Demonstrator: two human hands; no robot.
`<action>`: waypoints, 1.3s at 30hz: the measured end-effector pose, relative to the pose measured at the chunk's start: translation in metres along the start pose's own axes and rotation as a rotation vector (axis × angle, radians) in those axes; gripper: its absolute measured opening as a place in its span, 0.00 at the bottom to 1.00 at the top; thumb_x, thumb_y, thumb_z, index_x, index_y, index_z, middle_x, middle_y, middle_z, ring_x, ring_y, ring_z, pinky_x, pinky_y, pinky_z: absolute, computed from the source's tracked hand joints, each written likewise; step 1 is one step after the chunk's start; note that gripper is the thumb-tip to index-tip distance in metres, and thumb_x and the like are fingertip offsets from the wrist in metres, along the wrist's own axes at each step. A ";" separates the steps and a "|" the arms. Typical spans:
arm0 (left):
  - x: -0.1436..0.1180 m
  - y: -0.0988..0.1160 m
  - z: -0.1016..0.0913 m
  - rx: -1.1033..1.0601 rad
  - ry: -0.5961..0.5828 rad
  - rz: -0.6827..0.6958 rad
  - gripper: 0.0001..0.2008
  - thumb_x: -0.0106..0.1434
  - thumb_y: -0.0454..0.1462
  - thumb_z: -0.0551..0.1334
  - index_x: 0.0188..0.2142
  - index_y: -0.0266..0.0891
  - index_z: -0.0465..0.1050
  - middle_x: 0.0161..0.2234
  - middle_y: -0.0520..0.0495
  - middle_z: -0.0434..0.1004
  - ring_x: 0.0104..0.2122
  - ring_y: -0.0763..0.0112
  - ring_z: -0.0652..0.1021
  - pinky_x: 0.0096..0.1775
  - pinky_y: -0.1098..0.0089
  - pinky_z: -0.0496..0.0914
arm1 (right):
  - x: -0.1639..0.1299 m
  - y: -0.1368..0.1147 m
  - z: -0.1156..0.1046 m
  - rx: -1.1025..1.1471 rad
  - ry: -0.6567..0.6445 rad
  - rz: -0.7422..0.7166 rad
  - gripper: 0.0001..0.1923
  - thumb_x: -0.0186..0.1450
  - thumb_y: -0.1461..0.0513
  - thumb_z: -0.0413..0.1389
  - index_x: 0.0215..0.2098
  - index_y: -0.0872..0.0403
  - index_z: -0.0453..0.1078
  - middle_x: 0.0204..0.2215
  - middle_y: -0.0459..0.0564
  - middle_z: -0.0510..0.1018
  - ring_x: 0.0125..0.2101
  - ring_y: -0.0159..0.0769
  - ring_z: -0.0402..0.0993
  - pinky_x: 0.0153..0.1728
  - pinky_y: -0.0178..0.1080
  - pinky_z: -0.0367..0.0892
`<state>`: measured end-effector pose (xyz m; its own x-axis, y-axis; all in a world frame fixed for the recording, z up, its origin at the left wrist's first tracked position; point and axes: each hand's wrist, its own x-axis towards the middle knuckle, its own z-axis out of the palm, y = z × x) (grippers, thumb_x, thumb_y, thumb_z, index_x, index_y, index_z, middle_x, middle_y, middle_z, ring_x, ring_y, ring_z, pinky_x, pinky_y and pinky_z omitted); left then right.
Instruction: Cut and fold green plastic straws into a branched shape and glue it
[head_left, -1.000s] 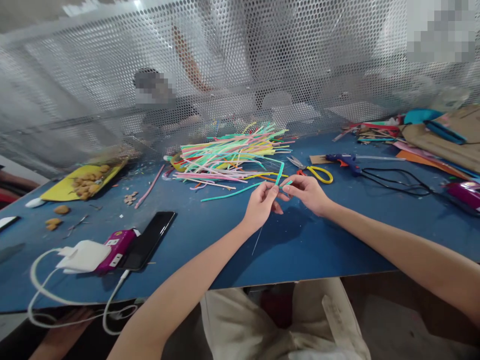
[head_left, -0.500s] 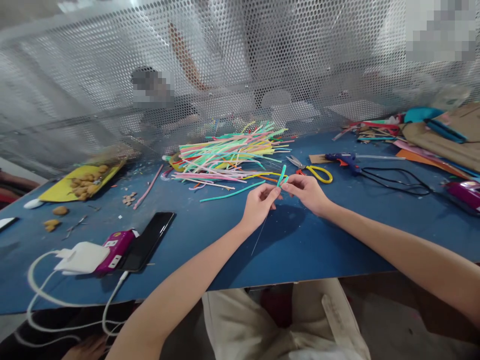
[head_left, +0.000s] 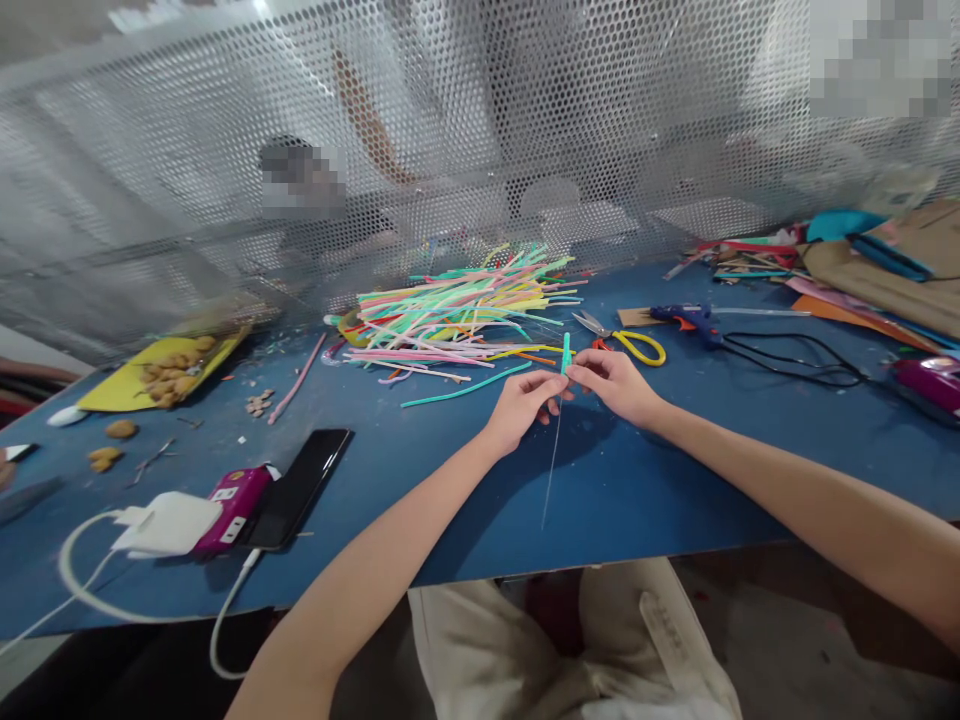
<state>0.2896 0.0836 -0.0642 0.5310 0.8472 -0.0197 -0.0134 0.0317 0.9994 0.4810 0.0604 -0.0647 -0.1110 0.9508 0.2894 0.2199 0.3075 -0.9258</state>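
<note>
My left hand (head_left: 526,405) and my right hand (head_left: 613,388) meet above the blue table, fingers pinched together on a short green pipe cleaner (head_left: 566,350). Its fuzzy upper part stands almost upright between the fingertips. Below the fingers a thin bare wire (head_left: 550,478) hangs toward the table's front edge. Just beyond the hands is a heap of pastel pipe cleaners (head_left: 457,305), and one loose green pipe cleaner (head_left: 465,387) lies left of my left hand. Scissors with red and yellow handles (head_left: 637,346) rest behind my right hand. The fingers hide the middle of the held piece.
A phone (head_left: 304,485) lies beside a purple power strip (head_left: 238,508) with a white charger (head_left: 169,524) at the left. A blue glue gun (head_left: 686,318) with a black cord is at the right. A perforated metal screen (head_left: 480,120) borders the back; a person sits behind it.
The green pipe cleaner has turned from a slant to nearly upright. Its wire has swung right and hangs steeper. At the far left edge, another person's hand has come in at the white-and-black object.
</note>
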 end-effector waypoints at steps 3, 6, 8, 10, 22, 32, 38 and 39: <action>0.001 0.001 -0.001 -0.084 -0.053 -0.038 0.20 0.57 0.50 0.72 0.36 0.35 0.80 0.31 0.49 0.76 0.22 0.82 0.66 0.20 0.79 0.62 | 0.000 -0.001 0.001 0.027 0.025 -0.021 0.16 0.63 0.49 0.62 0.30 0.53 0.71 0.25 0.44 0.73 0.26 0.32 0.67 0.30 0.37 0.65; 0.004 -0.002 -0.002 -0.124 -0.062 -0.077 0.21 0.55 0.51 0.73 0.36 0.34 0.79 0.29 0.51 0.73 0.22 0.83 0.67 0.24 0.77 0.70 | 0.000 0.000 0.001 0.019 0.018 -0.021 0.15 0.63 0.51 0.61 0.30 0.53 0.70 0.24 0.43 0.73 0.25 0.31 0.67 0.30 0.37 0.64; 0.006 -0.004 -0.003 -0.119 -0.053 -0.078 0.21 0.54 0.50 0.74 0.35 0.34 0.78 0.29 0.51 0.73 0.24 0.82 0.69 0.29 0.74 0.75 | 0.001 0.001 0.002 -0.020 0.017 -0.028 0.14 0.63 0.51 0.61 0.30 0.53 0.70 0.24 0.43 0.72 0.25 0.31 0.66 0.28 0.37 0.62; 0.007 -0.006 -0.005 -0.105 -0.051 -0.057 0.21 0.53 0.50 0.75 0.35 0.34 0.77 0.30 0.51 0.74 0.24 0.82 0.70 0.31 0.72 0.77 | 0.000 0.000 0.003 -0.056 0.026 -0.038 0.13 0.62 0.52 0.60 0.31 0.53 0.70 0.24 0.43 0.71 0.24 0.30 0.64 0.27 0.37 0.60; 0.006 -0.013 -0.011 -0.056 -0.083 0.019 0.21 0.58 0.51 0.71 0.34 0.35 0.74 0.30 0.52 0.74 0.23 0.81 0.70 0.31 0.73 0.72 | -0.001 -0.002 0.006 -0.090 -0.031 -0.057 0.14 0.66 0.51 0.58 0.33 0.53 0.70 0.25 0.43 0.71 0.24 0.30 0.62 0.27 0.37 0.59; 0.004 -0.012 -0.013 -0.081 -0.084 0.013 0.19 0.59 0.49 0.71 0.33 0.36 0.72 0.29 0.54 0.72 0.23 0.81 0.69 0.30 0.74 0.70 | -0.001 -0.001 0.008 -0.216 -0.039 -0.140 0.11 0.68 0.53 0.56 0.37 0.52 0.71 0.31 0.48 0.77 0.28 0.34 0.68 0.32 0.39 0.65; 0.005 -0.013 -0.013 -0.050 -0.103 0.012 0.20 0.59 0.51 0.71 0.34 0.36 0.72 0.30 0.54 0.72 0.24 0.81 0.70 0.32 0.73 0.70 | -0.002 -0.002 0.005 -0.230 -0.059 -0.137 0.12 0.68 0.52 0.55 0.37 0.52 0.70 0.29 0.47 0.76 0.27 0.34 0.67 0.31 0.38 0.64; 0.005 -0.013 -0.013 -0.044 -0.107 0.015 0.20 0.59 0.51 0.71 0.34 0.36 0.72 0.30 0.54 0.72 0.24 0.81 0.70 0.32 0.73 0.70 | -0.002 -0.002 0.005 -0.231 -0.060 -0.135 0.12 0.68 0.52 0.55 0.37 0.52 0.70 0.29 0.47 0.76 0.27 0.33 0.67 0.31 0.38 0.64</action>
<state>0.2819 0.0941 -0.0778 0.6178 0.7864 0.0004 -0.0575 0.0447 0.9973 0.4763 0.0575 -0.0641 -0.2103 0.8986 0.3852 0.4134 0.4387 -0.7979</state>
